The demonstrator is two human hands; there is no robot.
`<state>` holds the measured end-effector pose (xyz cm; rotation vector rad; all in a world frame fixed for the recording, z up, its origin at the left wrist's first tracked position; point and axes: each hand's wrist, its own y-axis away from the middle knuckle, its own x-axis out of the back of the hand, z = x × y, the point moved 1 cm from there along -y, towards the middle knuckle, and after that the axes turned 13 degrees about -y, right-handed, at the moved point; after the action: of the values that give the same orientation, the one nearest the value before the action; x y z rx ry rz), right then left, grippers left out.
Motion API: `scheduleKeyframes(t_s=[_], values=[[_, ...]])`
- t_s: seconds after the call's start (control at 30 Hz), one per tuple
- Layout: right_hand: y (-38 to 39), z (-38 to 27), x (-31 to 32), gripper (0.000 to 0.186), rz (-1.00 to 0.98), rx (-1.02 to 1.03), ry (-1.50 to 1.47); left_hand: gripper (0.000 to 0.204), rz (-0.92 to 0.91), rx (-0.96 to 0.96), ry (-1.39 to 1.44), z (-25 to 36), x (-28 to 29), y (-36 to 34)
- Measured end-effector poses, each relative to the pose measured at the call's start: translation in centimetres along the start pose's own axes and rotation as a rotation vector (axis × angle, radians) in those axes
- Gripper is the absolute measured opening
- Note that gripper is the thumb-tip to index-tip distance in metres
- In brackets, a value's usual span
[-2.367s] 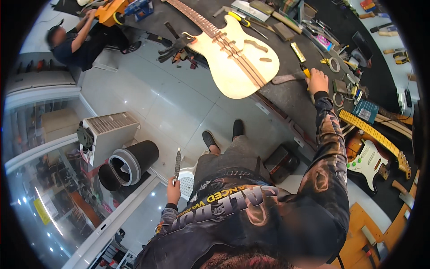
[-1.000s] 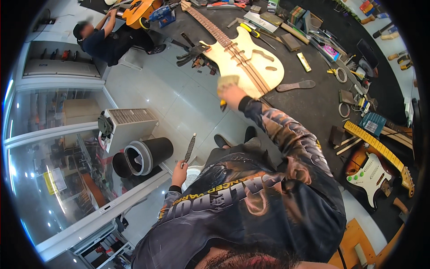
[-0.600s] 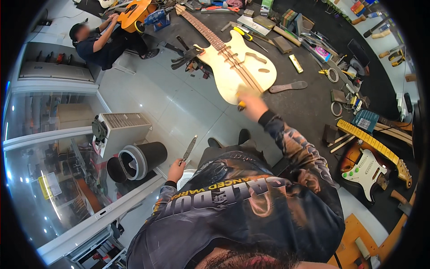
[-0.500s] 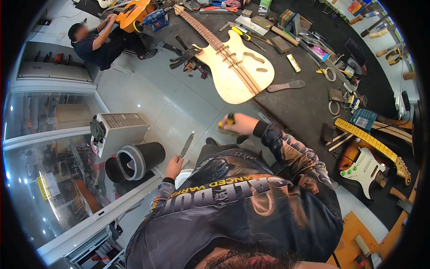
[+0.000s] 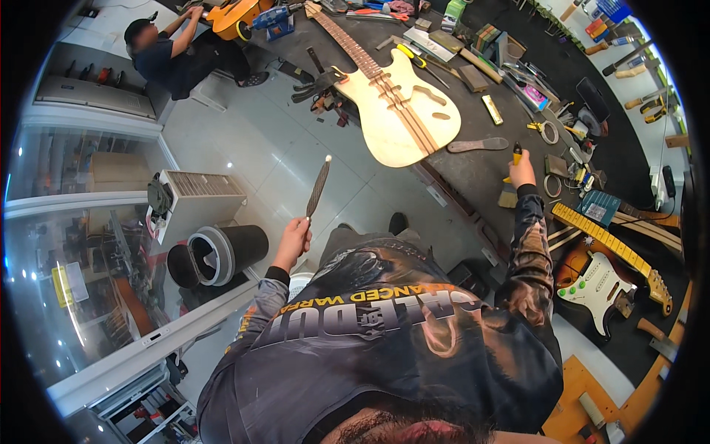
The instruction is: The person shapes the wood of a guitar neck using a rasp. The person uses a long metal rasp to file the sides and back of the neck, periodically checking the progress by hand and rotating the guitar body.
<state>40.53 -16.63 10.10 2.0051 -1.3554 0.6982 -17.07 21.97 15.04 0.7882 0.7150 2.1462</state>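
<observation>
My left hand (image 5: 293, 243) is closed around the lower end of a long, narrow rasp (image 5: 319, 189). It points up and away over the floor, a light tip at its far end. Over the right part of the bench, my right hand (image 5: 523, 172) grips a brush (image 5: 507, 197) with a black and yellow handle and pale bristles. An unpainted pale electric guitar (image 5: 381, 137) with brown stripes down its middle lies on the bench, its neck pointing away. Between the guitar and my right hand lies a brown paddle-shaped tool (image 5: 478, 145).
A sunburst guitar (image 5: 603, 285) with a white pickguard lies at right. Tools and blocks crowd the dark bench (image 5: 473, 111). A black bin (image 5: 240, 251) and a white cabinet (image 5: 200, 200) stand at left. Far left, a co-worker (image 5: 166, 55) handles an orange acoustic guitar (image 5: 235, 15).
My right hand has swung rightward with the brush, from near the bench's front edge to over its right part. My left hand has raised the rasp and moved it slightly away.
</observation>
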Motion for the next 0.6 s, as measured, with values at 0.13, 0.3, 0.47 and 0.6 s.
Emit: scheduleKeyframes(t_s=[0.13, 0.3, 0.47, 0.6], values=[[2.1, -3.9, -0.7, 0.076, 0.359, 0.418, 0.342, 0.027, -0.093, -0.076, 0.152, 2.2, -0.8, 0.1], [15.5, -28.2, 6.1, 0.036, -0.036, 0.869, -0.600, 0.025, -0.250, -0.131, 0.402, 5.7, -1.9, 0.8], [25.4, -37.3, 11.4, 0.031, -0.133, 1.674, -0.726, 0.022, -0.326, -0.186, 0.498, 8.6, -2.6, 0.8], [28.6, -39.7, 12.0, 0.033, -0.171, 1.805, -0.867, 0.021, -0.401, -0.238, 0.521, 11.1, -3.0, 1.5]])
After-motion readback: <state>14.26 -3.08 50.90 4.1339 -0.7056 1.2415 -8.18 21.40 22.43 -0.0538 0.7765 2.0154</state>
